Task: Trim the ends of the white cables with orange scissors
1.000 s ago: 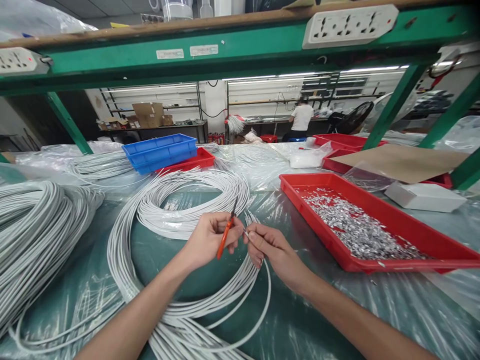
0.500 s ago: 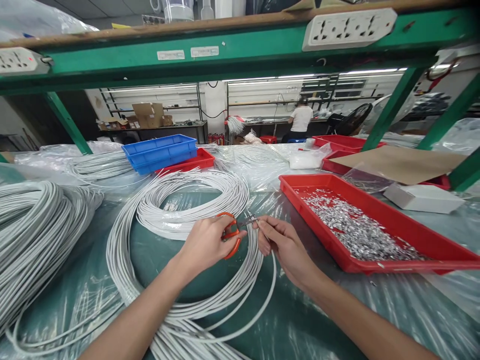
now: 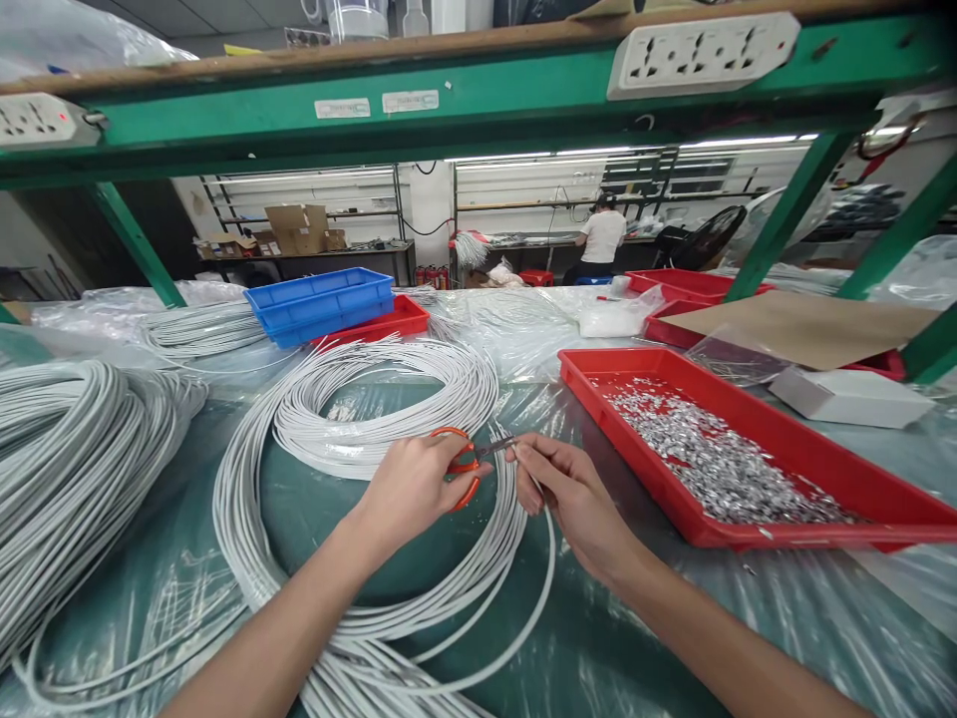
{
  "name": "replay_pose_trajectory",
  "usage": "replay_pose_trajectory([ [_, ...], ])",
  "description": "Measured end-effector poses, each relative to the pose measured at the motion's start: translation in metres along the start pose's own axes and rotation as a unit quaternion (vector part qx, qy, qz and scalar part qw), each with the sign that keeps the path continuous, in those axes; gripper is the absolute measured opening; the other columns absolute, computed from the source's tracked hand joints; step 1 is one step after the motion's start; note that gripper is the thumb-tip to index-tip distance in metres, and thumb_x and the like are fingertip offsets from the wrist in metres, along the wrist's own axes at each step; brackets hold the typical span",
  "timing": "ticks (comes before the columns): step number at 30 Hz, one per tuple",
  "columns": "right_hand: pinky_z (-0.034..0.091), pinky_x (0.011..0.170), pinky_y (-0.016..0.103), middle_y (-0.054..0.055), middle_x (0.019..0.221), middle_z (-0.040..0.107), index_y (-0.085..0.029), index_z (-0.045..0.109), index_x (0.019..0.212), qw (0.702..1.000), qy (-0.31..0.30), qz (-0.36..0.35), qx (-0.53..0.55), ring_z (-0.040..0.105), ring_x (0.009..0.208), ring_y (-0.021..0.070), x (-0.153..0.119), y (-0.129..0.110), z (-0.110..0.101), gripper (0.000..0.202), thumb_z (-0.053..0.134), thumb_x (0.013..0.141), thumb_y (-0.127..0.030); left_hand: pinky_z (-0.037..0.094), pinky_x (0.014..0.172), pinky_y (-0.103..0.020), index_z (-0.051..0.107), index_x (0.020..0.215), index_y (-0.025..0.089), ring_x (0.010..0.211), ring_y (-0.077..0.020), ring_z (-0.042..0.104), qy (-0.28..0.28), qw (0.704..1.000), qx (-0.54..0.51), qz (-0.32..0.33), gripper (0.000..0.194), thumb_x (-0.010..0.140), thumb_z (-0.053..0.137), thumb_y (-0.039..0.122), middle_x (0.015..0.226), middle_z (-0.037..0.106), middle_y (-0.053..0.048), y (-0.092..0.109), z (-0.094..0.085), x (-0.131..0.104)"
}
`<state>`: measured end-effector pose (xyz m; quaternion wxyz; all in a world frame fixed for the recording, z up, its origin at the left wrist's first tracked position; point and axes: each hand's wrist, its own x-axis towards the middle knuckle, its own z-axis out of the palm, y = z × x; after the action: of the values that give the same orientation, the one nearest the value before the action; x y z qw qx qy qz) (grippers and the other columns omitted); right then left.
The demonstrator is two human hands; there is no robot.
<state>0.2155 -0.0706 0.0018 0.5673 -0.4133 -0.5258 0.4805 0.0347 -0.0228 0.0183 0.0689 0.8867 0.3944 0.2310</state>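
Note:
My left hand (image 3: 419,489) is closed around the orange-handled scissors (image 3: 467,486), whose short metal blades point right. Pinched between the fingers of my right hand (image 3: 564,489) is the end of a white cable (image 3: 551,558). The blade tips meet that cable end at my right fingertips; the exact contact is too small to make out. From my right hand the cable curves down and left into a large loose coil (image 3: 239,499) of white cables lying under both hands. Behind it rests a second white cable coil (image 3: 381,439).
At right, a red tray (image 3: 635,469) holds many small shiny metal pieces. A white box (image 3: 848,396) stands beyond it. Blue trays (image 3: 321,304) sit at the back left, and a thick cable bundle (image 3: 90,479) lies at left. A green shelf beam (image 3: 523,90) spans overhead. A person (image 3: 602,237) sits far back.
The scissor blades look closer together than before. My right hand has shifted very slightly right and down, and the loose cable loop below it swings out a little. Both grips stay the same.

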Motion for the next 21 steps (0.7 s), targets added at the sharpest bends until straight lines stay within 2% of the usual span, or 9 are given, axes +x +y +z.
replay_pose_trajectory([
  [5,0.027,0.052,0.026,-0.006,0.046,0.043,-0.016,0.057,0.077,0.999,0.005,-0.017,-0.042,0.035,0.046,0.009,0.0009,-0.0008,-0.0006,0.029,0.056,0.09,-0.042,0.018,0.054,-0.026,0.049,0.071,0.019,0.049,-0.0117,0.029,-0.02,0.999,-0.025,-0.008,0.031,0.093,0.05,0.041,0.057,0.047,0.003,0.0006,-0.0019,0.0006],
  [13,0.028,0.052,0.026,-0.006,0.046,0.043,-0.016,0.057,0.079,0.999,0.003,-0.02,-0.049,0.035,0.045,0.0093,0.0016,0.0011,-0.0024,0.028,0.055,0.09,-0.042,0.018,0.054,-0.026,0.041,0.068,0.02,0.049,-0.0101,0.025,-0.032,0.997,-0.066,-0.025,0.035,0.092,0.051,0.043,0.055,0.044,0.004,0.0,-0.002,-0.0014],
  [19,0.029,0.053,0.026,-0.006,0.047,0.043,-0.017,0.056,0.078,0.998,-0.001,-0.031,-0.055,0.037,0.046,0.0095,0.0041,0.0039,-0.0029,0.027,0.054,0.09,-0.041,0.021,0.052,-0.025,0.039,0.061,0.018,0.052,-0.0095,0.023,0.01,0.987,-0.151,-0.051,0.042,0.089,0.055,0.045,0.051,0.033,0.006,-0.0007,0.001,-0.0001],
  [21,0.028,0.051,0.026,-0.006,0.047,0.043,-0.017,0.056,0.079,0.998,-0.013,-0.027,-0.056,0.036,0.045,0.0095,0.0038,0.0054,-0.0015,0.027,0.053,0.09,-0.042,0.025,0.052,-0.023,0.046,0.062,0.017,0.052,-0.0089,0.03,0.024,0.972,-0.222,-0.067,0.038,0.087,0.058,0.044,0.053,0.039,0.005,0.0013,0.002,0.0004],
])
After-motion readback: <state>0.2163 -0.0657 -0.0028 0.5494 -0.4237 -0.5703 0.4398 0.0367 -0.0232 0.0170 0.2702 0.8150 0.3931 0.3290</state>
